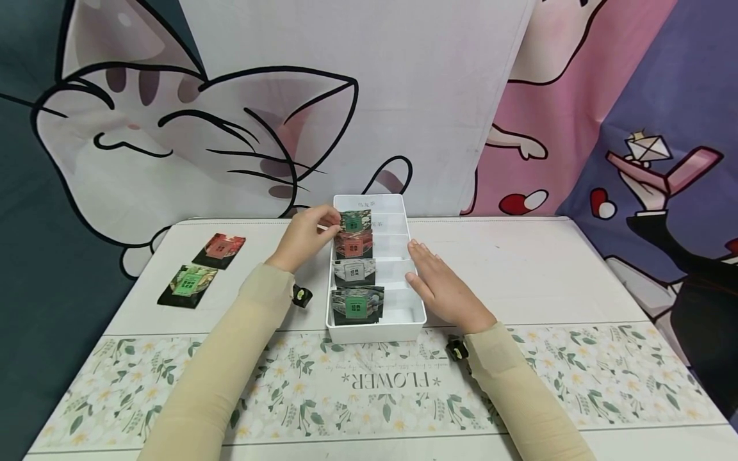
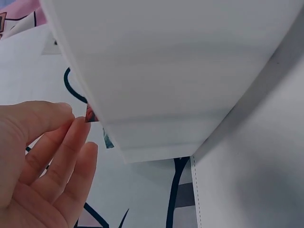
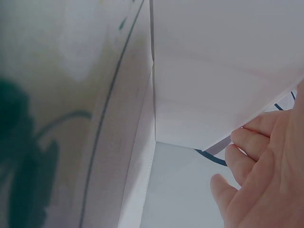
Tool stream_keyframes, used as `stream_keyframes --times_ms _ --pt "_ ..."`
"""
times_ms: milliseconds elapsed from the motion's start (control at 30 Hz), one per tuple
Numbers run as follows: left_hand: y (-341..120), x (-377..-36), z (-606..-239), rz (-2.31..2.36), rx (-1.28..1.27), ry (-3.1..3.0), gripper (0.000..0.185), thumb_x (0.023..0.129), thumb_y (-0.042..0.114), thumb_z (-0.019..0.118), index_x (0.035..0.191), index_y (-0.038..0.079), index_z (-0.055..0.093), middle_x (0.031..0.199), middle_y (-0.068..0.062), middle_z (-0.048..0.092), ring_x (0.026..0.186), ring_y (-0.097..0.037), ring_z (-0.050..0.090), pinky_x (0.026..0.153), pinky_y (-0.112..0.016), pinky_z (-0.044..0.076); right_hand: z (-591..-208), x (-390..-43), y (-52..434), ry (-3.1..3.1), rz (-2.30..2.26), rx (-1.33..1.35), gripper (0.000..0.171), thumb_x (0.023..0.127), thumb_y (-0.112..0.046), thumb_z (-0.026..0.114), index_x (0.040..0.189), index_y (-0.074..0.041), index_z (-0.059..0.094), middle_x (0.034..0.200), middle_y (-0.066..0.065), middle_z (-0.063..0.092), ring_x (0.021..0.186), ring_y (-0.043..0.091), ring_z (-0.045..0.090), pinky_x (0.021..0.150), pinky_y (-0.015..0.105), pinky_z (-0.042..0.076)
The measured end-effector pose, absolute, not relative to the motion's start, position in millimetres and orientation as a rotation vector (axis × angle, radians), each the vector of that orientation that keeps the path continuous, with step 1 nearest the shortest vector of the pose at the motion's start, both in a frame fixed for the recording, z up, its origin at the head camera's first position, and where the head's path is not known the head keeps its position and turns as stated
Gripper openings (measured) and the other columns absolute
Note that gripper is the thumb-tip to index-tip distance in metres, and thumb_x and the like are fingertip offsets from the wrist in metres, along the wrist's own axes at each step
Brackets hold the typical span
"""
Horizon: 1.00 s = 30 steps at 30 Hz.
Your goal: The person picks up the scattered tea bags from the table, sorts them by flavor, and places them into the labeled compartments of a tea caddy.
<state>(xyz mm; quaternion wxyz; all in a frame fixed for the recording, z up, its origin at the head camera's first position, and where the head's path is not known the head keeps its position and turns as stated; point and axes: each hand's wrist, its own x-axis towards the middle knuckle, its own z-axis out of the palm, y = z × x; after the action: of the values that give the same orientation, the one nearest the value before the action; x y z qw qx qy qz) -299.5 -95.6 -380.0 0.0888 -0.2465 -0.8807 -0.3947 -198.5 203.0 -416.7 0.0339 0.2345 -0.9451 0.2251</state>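
While the white box (image 1: 375,334) is standing lengthwise before the person, its partitioned inside is holding packets in a row along its left side. At the box's near end, a green-labelled packet (image 1: 356,308) is leaning; beyond it a grey packet (image 1: 354,273), a red-labelled packet (image 1: 354,245) and, nearest the box's far end, a second green-labelled packet (image 1: 355,221) are following.

The left hand (image 1: 304,238) is reaching to the box's far left edge, its thumb and fingertips coming close together beside the two farthest packets; whether they are pinching one I cannot tell. The right hand (image 1: 441,285) is resting against the box's right side, its fingers lying extended along the wall and its thumb standing apart.

Well to the left of the box, a loose red packet (image 1: 220,250) and a loose green packet (image 1: 187,286) are lying flat on the white tabletop (image 1: 501,269). Nearer the person than the box, a floral strip (image 1: 340,410) is crossing the tabletop, and behind the box a cat-printed backdrop (image 1: 144,153) is hanging.
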Motion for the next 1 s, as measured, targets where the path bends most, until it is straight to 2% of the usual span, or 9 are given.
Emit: stream_keyframes --times_ms 367,733,1000 --pt "-109.3 -294.8 -379.0 -1.124 -0.682 -2.586 0.011 0.099 0.009 0.065 0.108 0.004 0.069 0.106 -0.011 0.073 0.098 -0.026 0.069 0.087 -0.040 0.057 -419.6 -199.0 203.9 -2.902 0.687 0.716 0.065 0.111 -0.039 0.034 0.161 -0.002 0.016 0.168 0.012 0.015 0.155 0.031 0.014 0.123 0.054 0.017" --pt "-127.7 -289.3 -378.2 -1.120 -0.571 -2.593 0.012 0.101 0.011 0.063 0.109 0.004 0.068 0.104 -0.013 0.071 0.097 -0.029 0.067 0.090 -0.044 0.055 -418.4 -197.9 203.4 -2.903 0.695 0.712 0.065 0.111 -0.040 0.035 0.161 -0.003 0.015 0.168 0.011 0.015 0.155 0.027 0.012 0.124 0.051 0.016" --pt "-147.3 -290.7 -386.2 -1.119 -0.483 -2.613 0.014 0.102 0.013 0.062 0.111 0.004 0.068 0.110 -0.015 0.070 0.100 -0.031 0.066 0.093 -0.047 0.053 -419.7 -199.3 204.1 -2.900 0.681 0.720 0.065 0.111 -0.039 0.034 0.161 -0.002 0.015 0.168 0.013 0.016 0.155 0.031 0.014 0.123 0.054 0.017"
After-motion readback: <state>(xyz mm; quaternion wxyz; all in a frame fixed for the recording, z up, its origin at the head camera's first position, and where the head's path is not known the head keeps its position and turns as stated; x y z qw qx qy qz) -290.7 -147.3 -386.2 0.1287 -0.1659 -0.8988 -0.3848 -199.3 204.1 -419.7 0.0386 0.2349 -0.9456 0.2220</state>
